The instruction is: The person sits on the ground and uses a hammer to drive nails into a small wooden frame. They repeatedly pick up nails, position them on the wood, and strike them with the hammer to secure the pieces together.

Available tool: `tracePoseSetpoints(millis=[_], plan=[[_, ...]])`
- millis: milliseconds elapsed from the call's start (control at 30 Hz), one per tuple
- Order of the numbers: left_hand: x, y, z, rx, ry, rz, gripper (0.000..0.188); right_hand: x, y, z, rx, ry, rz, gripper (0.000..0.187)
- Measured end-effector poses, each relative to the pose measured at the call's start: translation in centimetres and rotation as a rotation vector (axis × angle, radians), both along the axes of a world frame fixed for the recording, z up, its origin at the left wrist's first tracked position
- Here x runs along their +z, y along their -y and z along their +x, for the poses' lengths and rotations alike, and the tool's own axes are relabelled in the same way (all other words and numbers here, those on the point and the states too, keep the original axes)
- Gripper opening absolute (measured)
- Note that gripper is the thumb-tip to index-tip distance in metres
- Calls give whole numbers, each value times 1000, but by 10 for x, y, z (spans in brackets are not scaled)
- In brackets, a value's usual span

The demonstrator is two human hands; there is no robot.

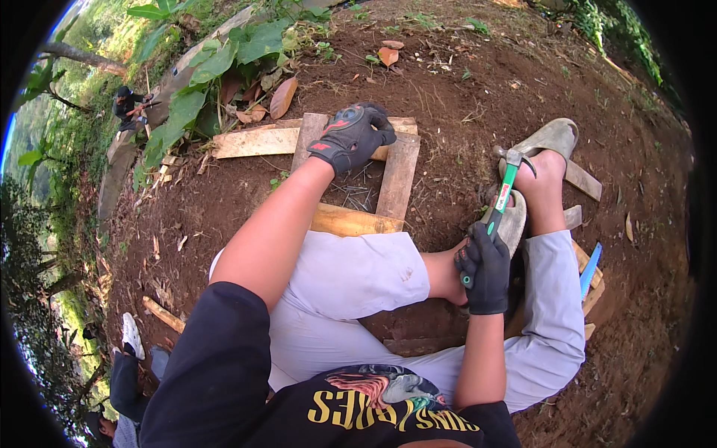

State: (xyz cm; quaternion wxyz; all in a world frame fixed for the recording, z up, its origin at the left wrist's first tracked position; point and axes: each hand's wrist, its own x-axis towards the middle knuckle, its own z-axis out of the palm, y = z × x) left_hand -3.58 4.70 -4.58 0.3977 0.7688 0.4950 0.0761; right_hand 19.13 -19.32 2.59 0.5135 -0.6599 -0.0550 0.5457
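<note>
My right hand [487, 270], in a dark glove, is wrapped round the green and black handle of a claw hammer [505, 190]. The hammer's metal head points away from me, beside my right foot. My left hand [354, 138], gloved in black with red marks, has its fingers curled together over the far side of a wooden frame [399, 175]. Whatever its fingertips may pinch is hidden. Crossed pale and brown slats make up the frame, which lies on the soil. Thin grey pieces resembling nails [360, 196] lie on the ground inside it.
A blue saw blade [590, 272] rests near wood offcuts [581, 181] by my right leg. Sandals [549, 138] are on my feet. Leafy plants [243, 56] border the soil at far left. Another person [128, 108] works beyond them; a second person's shoe [133, 336] shows lower left.
</note>
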Motion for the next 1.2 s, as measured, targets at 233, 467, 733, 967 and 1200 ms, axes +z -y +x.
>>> tracePoseSetpoints(millis=[233, 467, 733, 967, 1200], plan=[[-24, -5, 9, -66, 7, -130, 37, -1, -2, 1, 5, 18, -50, 21], [-28, -1, 5, -115, -13, -107, 35, -3, -1, 3, 21, -16, -28, 20], [-32, -3, 3, -120, 27, -116, 32, -5, 0, 6, 27, -40, -25, 20], [-41, -2, 3, -131, -6, -65, 41, -7, 1, 5, 36, -48, -2, 19], [-26, -1, 8, -137, -86, -132, 32, -4, -2, 5, 37, -31, -42, 19]])
